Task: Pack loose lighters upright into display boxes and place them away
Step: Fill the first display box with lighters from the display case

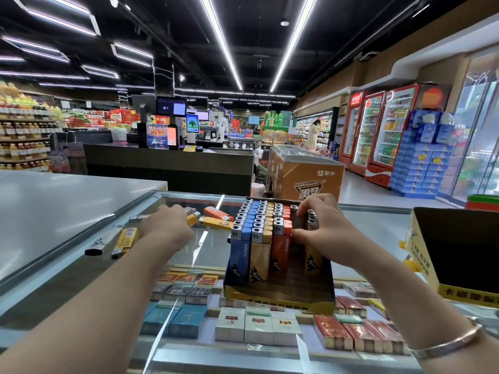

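Right hand [321, 225] pinching upright lighters at right side of display box [280, 292], box on glass table [372, 220], rows of blue, yellow, orange standing inside. Left hand [164, 225] curled over loose lighters [216, 217] lying flat left of box; actual grip: cannot tell.

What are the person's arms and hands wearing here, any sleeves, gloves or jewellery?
Both forearms are bare, with no sleeves in view and no gloves. The right wrist carries a thin metal bangle with a rose-gold tint. The left hand and the right hand show no rings that I can make out.
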A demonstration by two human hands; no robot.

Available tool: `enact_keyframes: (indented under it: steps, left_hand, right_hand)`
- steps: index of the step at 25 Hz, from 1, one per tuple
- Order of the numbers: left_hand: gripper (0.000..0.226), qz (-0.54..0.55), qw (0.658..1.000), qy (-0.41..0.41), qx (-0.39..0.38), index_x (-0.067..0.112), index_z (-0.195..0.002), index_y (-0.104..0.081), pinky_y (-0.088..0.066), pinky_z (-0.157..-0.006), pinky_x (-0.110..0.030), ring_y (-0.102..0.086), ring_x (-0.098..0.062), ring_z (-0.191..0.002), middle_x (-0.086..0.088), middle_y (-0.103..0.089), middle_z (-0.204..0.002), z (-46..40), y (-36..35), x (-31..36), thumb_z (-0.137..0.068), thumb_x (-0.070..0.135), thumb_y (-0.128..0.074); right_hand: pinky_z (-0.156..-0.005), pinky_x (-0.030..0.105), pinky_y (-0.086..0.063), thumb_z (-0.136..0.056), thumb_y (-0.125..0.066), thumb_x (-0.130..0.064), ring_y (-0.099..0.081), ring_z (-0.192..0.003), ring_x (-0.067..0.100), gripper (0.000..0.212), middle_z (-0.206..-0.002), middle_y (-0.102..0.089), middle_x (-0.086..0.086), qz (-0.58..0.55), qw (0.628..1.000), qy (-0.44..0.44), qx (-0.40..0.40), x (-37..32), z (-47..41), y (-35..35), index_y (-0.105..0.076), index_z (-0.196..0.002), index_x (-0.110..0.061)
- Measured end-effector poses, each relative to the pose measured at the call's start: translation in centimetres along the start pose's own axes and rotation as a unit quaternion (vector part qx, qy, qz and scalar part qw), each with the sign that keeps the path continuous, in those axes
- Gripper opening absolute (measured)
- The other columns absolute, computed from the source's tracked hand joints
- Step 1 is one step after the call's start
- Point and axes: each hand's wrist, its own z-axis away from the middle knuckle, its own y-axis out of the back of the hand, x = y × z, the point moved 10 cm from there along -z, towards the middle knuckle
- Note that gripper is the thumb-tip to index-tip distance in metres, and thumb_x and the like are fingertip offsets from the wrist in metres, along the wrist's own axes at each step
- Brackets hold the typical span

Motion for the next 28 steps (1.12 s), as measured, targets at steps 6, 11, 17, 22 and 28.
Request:
enact_keyframes:
  steps: [6,11,17,22,28]
  left_hand:
    - [0.016,0.168,0.981,-0.076,0.069,0.016,-0.099,-0.048,-0.037,-0.054,-0.029,-0.051,-0.017,-0.067,-0.003,-0.053,-0.077,0.4,2.4,0.9,-0.085,0.016,-0.056]
    - [0.012,0.456,0.840,-0.266,0.122,0.016,-0.083,-0.051,-0.051,-0.056,-0.046,-0.054,-0.031,-0.062,-0.010,-0.055,-0.070,3.7,8.2,5.3,-0.085,0.013,-0.063]
    - [0.019,0.345,0.821,-0.379,0.250,0.030,-0.095,-0.055,-0.047,-0.049,-0.027,-0.053,-0.001,-0.061,0.020,-0.056,-0.074,9.4,12.1,8.6,-0.078,0.030,-0.064]
    - [0.021,0.306,0.800,-0.448,0.257,0.024,-0.098,-0.063,-0.053,-0.054,-0.030,-0.059,-0.003,-0.079,0.015,-0.063,-0.092,11.7,12.7,10.5,-0.077,0.025,-0.066]
    - [0.026,0.377,0.793,-0.394,0.270,0.028,-0.101,-0.057,-0.052,-0.052,-0.030,-0.060,-0.007,-0.068,0.021,-0.059,-0.088,10.8,13.1,8.7,-0.079,0.042,-0.059]
  right_hand:
    - [-0.100,0.040,-0.039,-0.078,-0.069,-0.033,-0.033,-0.118,0.019,0.028,-0.115,-0.029,-0.007,0.000,1.000,-0.008,-0.016,0.0,0.1,-0.1,-0.042,-0.084,-0.034]
    - [-0.099,0.038,-0.033,-0.080,-0.065,-0.040,-0.029,-0.122,0.018,0.030,-0.128,-0.034,-0.006,0.070,0.997,-0.018,-0.037,-0.3,0.4,0.3,-0.041,-0.098,-0.036]
    - [-0.080,0.026,-0.044,-0.077,-0.068,-0.036,-0.055,-0.098,0.008,0.025,-0.098,-0.059,-0.014,-0.118,0.978,0.134,0.109,-5.3,2.2,4.5,-0.057,-0.099,-0.032]
    - [-0.070,0.020,-0.053,-0.073,-0.063,-0.033,-0.064,-0.079,0.009,0.017,-0.085,-0.067,-0.011,-0.171,0.951,0.238,0.099,-8.8,3.8,3.8,-0.063,-0.090,-0.034]
    - [-0.052,0.021,-0.053,-0.079,-0.065,-0.006,-0.062,-0.053,0.012,0.018,-0.067,-0.068,-0.004,-0.327,0.904,0.136,0.240,-4.4,3.5,7.8,-0.062,-0.083,-0.023]
